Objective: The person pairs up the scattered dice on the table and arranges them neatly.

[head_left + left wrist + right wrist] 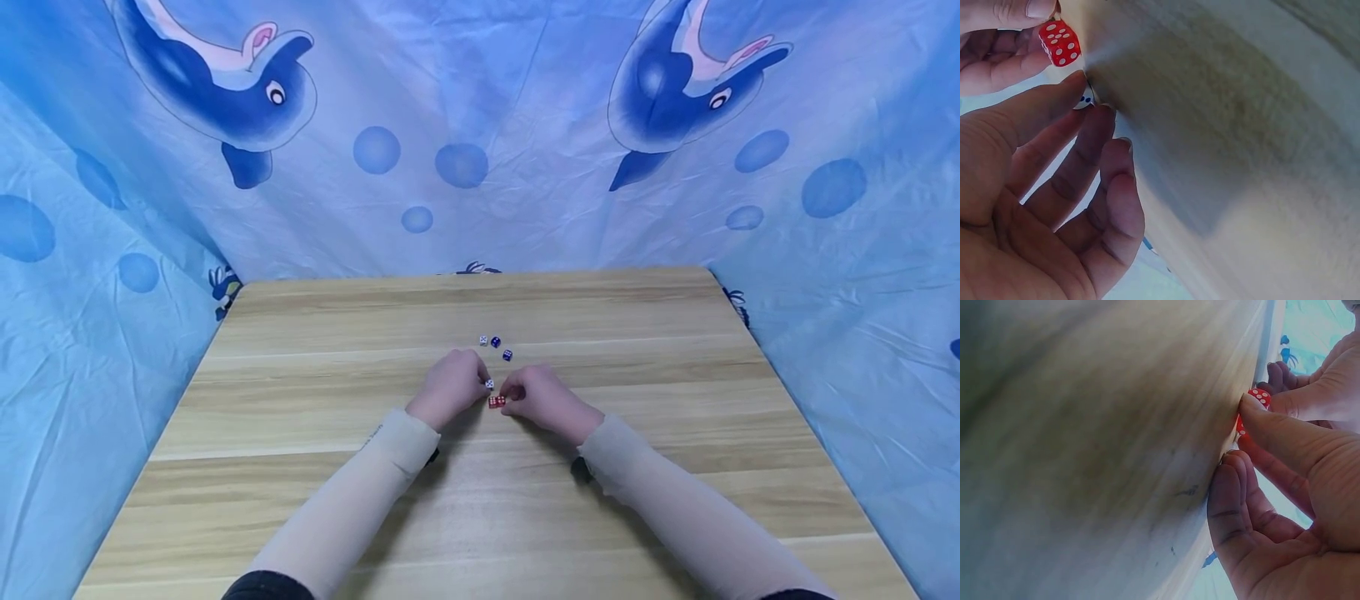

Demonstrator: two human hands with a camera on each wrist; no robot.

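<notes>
My left hand pinches a white die between thumb and fingertips; in the left wrist view most of that white die, with blue dots, is hidden by the fingers. Two red dice with white dots sit side by side just nearer to me. The right-hand red die is between the thumb and fingers of my right hand. Its neighbour, the left red die, stands against it. Seen from the right wrist, the thumb covers part of the red dice.
Just beyond the hands, another white die lies beside a dark blue die, with a second blue die a little nearer. All are on a wood-grain table. A blue curtain printed with dolphins surrounds its back and sides.
</notes>
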